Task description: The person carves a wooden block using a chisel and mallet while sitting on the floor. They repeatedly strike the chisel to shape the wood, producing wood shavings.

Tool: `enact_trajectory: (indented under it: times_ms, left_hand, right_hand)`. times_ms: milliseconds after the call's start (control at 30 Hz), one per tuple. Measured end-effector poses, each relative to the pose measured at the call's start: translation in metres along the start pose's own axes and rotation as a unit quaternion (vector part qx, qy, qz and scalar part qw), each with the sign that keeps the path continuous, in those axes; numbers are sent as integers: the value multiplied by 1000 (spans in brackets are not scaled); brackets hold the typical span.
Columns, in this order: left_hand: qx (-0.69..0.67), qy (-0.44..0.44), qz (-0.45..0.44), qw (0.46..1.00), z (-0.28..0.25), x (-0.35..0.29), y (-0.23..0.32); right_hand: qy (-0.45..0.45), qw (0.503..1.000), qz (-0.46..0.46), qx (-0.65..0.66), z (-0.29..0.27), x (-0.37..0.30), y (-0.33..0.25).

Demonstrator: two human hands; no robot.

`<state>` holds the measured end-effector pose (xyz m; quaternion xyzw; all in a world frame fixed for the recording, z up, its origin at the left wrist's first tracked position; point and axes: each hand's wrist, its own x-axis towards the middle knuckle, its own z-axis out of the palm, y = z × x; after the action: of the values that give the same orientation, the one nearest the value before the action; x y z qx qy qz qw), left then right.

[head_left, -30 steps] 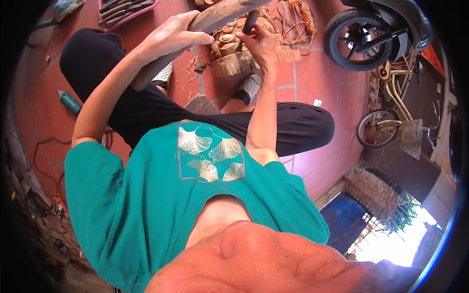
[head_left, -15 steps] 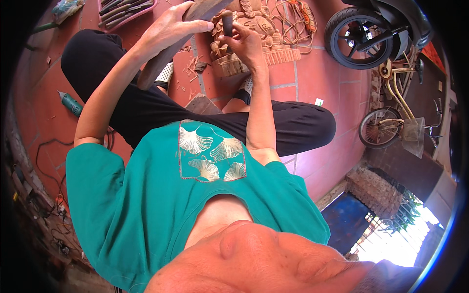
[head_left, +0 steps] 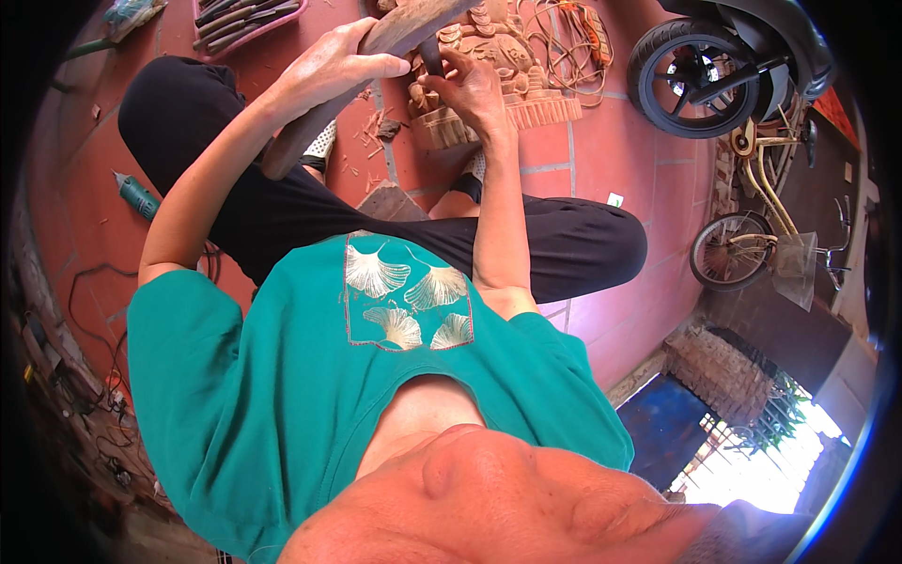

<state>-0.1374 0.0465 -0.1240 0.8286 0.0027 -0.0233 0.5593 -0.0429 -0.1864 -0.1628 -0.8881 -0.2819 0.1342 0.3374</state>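
My left hand [head_left: 331,73] is closed round a long wooden mallet [head_left: 310,127], which slants from my knee up to the top edge of the view. Its upper part overlaps the top of a dark-handled chisel [head_left: 431,56]; whether the two touch I cannot tell. The chisel is pinched in the fingers of my right hand [head_left: 477,92], its blade end hidden. Beyond and under that hand lies a carved wooden relief [head_left: 512,56] with rounded figures and a ridged base, partly covered by the mallet and hand.
Wood chips [head_left: 362,141] litter the red tile floor by my feet. A pink tray [head_left: 299,21] of carving tools sits at far left, a green power tool [head_left: 138,195] nearer. An orange power strip [head_left: 598,38] with cords, a motorbike wheel [head_left: 695,75] and a bicycle [head_left: 766,197] are at right.
The mallet has shifted slightly right and now covers the chisel's top end, which showed before. The chisel leans a little more to the left.
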Motion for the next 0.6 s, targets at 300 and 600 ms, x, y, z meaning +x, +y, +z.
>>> enact_trajectory:
  times_ms: [300, 600]
  left_hand:
    - [55, 20, 11, 998, 4, 1, -2]
    - [-14, 19, 34, 999, 3, -1, -3]
  right_hand:
    - [22, 999, -21, -36, 4, 1, 1]
    - [88, 996, 9, 5, -19, -1, 16]
